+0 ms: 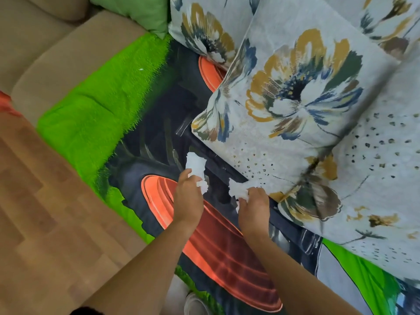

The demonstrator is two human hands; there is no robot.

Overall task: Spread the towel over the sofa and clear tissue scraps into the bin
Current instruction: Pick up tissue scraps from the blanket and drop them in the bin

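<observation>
A bright green towel (95,110) printed with dark shapes and orange discs lies spread over the beige sofa (56,48) seat. My left hand (188,198) is closed on a crumpled white tissue scrap (196,165) above the towel's middle. Just to its right, my right hand (254,208) grips another white tissue scrap (238,189) next to the lower edge of a floral cushion (295,98). A tiny white fleck (141,69) rests on the green part of the towel, farther back. No bin is in view.
Several floral cushions (375,178) lean along the sofa back at the right. A plain green cushion (141,12) sits at the top. Wooden floor (45,212) runs along the left. A red object (5,103) shows at the left edge.
</observation>
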